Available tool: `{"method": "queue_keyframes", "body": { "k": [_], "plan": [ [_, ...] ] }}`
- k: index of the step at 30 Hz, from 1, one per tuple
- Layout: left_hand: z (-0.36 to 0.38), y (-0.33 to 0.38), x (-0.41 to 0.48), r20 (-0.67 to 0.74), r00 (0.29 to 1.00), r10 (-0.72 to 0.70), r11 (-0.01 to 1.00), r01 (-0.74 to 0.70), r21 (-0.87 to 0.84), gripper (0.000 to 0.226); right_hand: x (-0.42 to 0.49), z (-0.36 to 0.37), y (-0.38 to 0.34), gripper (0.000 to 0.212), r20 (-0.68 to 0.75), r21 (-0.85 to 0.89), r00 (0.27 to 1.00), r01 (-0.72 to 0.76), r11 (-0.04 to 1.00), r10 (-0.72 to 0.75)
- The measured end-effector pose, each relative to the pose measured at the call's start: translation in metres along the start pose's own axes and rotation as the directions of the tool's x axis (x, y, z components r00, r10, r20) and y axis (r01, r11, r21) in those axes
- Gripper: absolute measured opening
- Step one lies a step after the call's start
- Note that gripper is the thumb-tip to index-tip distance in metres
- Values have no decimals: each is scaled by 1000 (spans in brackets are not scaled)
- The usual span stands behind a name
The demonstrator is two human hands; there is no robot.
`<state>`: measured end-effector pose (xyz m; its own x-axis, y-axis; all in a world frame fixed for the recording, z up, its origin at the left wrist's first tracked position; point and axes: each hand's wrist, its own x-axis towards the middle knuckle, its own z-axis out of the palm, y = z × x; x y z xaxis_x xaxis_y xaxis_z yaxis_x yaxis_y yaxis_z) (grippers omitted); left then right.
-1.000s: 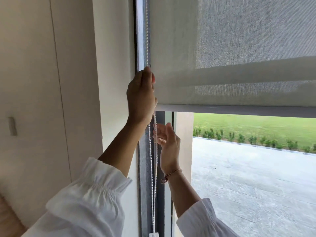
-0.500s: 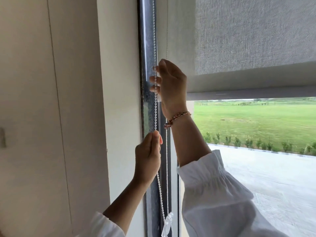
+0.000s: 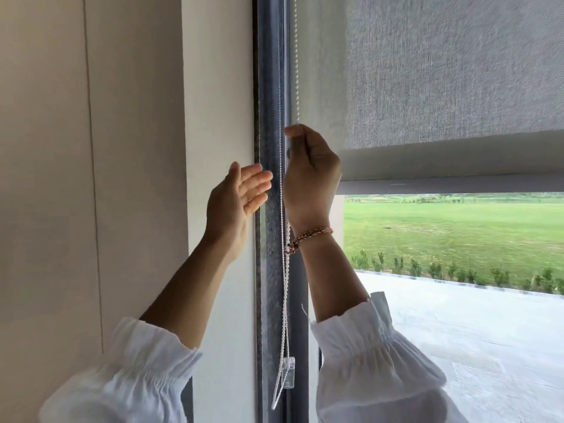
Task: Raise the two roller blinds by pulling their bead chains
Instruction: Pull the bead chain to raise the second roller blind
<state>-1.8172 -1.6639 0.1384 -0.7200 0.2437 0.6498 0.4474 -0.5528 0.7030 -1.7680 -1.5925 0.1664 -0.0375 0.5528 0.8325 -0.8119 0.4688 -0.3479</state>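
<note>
1. Blind (image 3: pixel 442 71): grey fabric hung right of the window frame (image 3: pixel 268 87), bottom bar (image 3: pixel 442 186) part-way up, grass and paving visible beneath. Only one blind in view; second one out of sight, so task judged far from done. Risk: uneven or jerky hauling likely to let fabric roll up crooked and rub at the frame side.

2. Right hand (image 3: pixel 311 178): just right of the frame, fingers closed, pinching one strand of the chain (image 3: pixel 296 71) at its top, near the blind's left edge. Risk: a pull angled away from the frame instead of straight down could make beads skip the clutch above, out of view.

3. Left hand (image 3: pixel 235 203): just left of the frame, spread flat, palm toward the chain, gripping nothing. Risk: reaching in and closing on the wrong strand, the one hanging down the frame face, would probably lower the blind rather than raise it.

4. Bracelet (image 3: pixel 308 236): on the right wrist, touching or nearly touching the hanging strands. Risk: tassel snagging between beads on a downstroke.

5. Chain clip (image 3: pixel 288 372): clear plastic, low on the frame, seemingly dangling with the loop rather than fixed. Risk: slack loop swinging and twisting both strands together.
</note>
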Motion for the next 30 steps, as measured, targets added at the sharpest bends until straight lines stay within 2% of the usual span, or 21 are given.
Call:
{"method": "queue_keyframes", "body": {
  "k": [7, 11, 14, 19, 27, 30],
  "plan": [
    [35, 52, 30, 171, 974, 145, 989, -139, -44, 26, -18, -8, 22, 18, 2, -99, 993, 114, 989, -114],
    [53, 66, 39, 242, 959, 148, 989, -141, -46, 16, -21, -14, 30, 22, 2, -114, 992, 123, 986, -123],
    [63, 70, 43, 217, 968, 127, 990, -109, -95, 14, -22, -14, 30, 21, -6, -103, 989, 148, 984, -150],
    [69, 66, 47, 216, 963, 160, 975, -120, -186, 23, -25, -12, 29, 20, -16, -105, 983, 181, 978, -183],
    [61, 32, 38, 235, 960, 154, 983, -126, -131, 27, -47, -30, 47, 25, 39, -102, 988, 156, 983, -153],
    [61, 32, 40, 246, 952, 183, 982, -164, -97, 25, -45, -29, 49, 20, 35, -109, 990, 139, 984, -136]
  ]
}}
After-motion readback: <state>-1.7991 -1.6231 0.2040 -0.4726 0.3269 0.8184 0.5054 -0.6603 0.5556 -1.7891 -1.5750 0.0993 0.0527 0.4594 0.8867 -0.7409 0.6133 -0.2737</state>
